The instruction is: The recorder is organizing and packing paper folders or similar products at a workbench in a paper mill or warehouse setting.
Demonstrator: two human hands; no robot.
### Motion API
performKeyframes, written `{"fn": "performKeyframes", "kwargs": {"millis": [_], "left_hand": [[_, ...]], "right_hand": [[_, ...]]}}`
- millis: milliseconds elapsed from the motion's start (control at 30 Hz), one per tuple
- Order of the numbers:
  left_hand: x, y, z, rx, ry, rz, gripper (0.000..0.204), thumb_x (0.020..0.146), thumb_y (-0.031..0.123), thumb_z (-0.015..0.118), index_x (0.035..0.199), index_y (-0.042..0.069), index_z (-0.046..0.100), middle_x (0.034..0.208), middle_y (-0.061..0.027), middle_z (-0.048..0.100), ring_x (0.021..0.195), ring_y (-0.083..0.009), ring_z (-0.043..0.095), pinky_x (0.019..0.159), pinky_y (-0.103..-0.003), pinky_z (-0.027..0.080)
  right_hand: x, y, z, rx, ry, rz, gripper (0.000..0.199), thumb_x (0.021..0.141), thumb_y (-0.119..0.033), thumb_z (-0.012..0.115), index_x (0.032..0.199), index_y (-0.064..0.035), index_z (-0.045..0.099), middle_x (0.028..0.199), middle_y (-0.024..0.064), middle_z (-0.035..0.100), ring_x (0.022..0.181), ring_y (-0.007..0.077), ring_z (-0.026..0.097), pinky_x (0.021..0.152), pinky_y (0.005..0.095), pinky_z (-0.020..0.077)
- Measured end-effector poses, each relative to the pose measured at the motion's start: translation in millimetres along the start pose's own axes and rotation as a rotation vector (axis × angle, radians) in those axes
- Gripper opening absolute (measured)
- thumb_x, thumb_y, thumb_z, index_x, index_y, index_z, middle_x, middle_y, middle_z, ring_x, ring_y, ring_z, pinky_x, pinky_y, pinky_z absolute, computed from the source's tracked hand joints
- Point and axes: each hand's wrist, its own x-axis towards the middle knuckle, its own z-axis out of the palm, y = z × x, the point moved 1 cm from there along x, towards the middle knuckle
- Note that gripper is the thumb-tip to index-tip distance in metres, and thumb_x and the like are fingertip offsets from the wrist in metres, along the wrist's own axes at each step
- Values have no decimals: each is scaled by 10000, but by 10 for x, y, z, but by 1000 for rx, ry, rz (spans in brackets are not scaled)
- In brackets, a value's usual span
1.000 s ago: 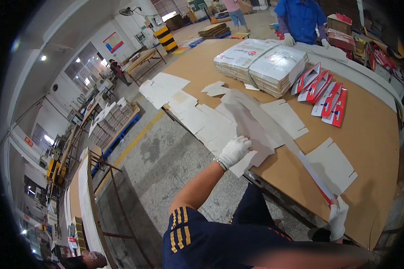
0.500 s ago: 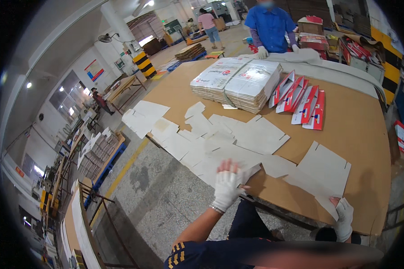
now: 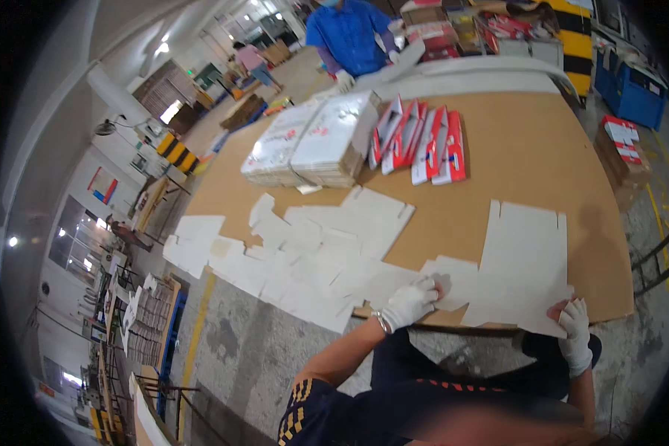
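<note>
A flat white cardboard box blank (image 3: 524,256) with slots and flaps lies at the table's near right edge. My right hand (image 3: 574,327), in a fingerless white glove, grips its lower right corner, thumb on top. My left hand (image 3: 411,303), gloved alike, is closed at the blank's left flap, fingertips bent against it; part of the fingers is hidden. Left of that hand, more white blanks (image 3: 305,271) overlap in a loose spread along the table edge.
On the brown-topped table (image 3: 520,141) stand a strapped stack of white printed cartons (image 3: 312,141) and several red-and-white folded boxes (image 3: 446,149). A co-worker in a blue shirt (image 3: 349,37) stands across the table. A blue bin (image 3: 632,93) is at far right.
My left hand has moved right from the loose blanks to the blank's left flap, and its fingers have closed. The right hand still holds the corner. The view has turned rightward.
</note>
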Motion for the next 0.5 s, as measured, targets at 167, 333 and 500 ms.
{"fn": "performKeyframes", "kwargs": {"millis": [167, 333, 500], "left_hand": [[268, -79, 213, -215, 50, -70, 180, 717, 138, 683, 884, 70, 690, 1055, -99, 599, 1000, -282, 559, 860, -387, 463], [528, 207, 223, -69, 213, -340, 271, 725, 104, 682, 996, 90, 688, 1155, -86, 573, 1145, -320, 497, 964, -419, 420], [430, 324, 482, -156, 23, 27, 491, 677, 93, 683, 1151, 5, 589, 1298, -123, 533, 1268, -325, 434, 1072, -433, 336]], "right_hand": [[-597, 362, 379, -101, 48, 214, 199, 716, -83, 582, 895, -44, 659, 980, 92, 591, 963, 316, 536, 877, 436, 403], [-493, 174, 354, -181, -2, 234, 393, 729, -25, 583, 1121, -43, 602, 1167, 114, 583, 1117, 330, 526, 1039, 473, 344], [-562, 239, 383, -61, 114, 285, 471, 687, -27, 683, 1143, -67, 578, 1126, 127, 602, 1061, 351, 556, 1005, 475, 381]]}}
